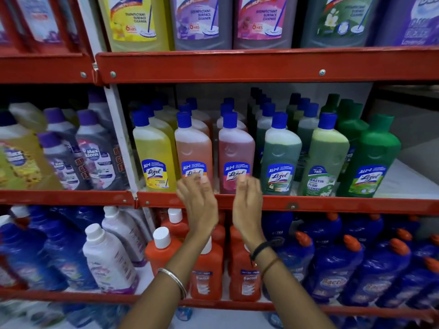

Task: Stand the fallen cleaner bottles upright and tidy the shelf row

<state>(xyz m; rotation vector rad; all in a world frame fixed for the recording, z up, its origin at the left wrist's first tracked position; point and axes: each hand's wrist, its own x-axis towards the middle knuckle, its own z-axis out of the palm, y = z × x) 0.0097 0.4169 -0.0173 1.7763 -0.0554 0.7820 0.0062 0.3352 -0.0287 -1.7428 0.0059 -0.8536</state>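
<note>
A: What does the middle red metal shelf point(332, 205) carry?

B: A front row of upright plastic cleaner bottles with blue caps: a yellow bottle point(154, 153), an orange-pink bottle point(193, 148), a pink bottle point(236, 150), a dark green bottle point(280, 157), a pale green bottle point(325, 157), and an opaque green bottle with a green cap point(375, 157) at the right end. More rows stand behind them.

A: And the hands?

B: The left hand point(199, 205) and the right hand point(247, 205) are raised in front of the shelf's edge, below the orange-pink and pink bottles. Each grip is loose, fingers apart and curled, clamped on nothing; the fingertips are blurred against the labels.

A: The rest of the rack?

B: Large cleaner jugs point(202, 22) stand on the shelf above; orange bottles with white caps point(206, 269) and blue bottles with orange caps point(332, 269) fill the shelf below. To the left, grey bottles with purple caps point(99, 157).
</note>
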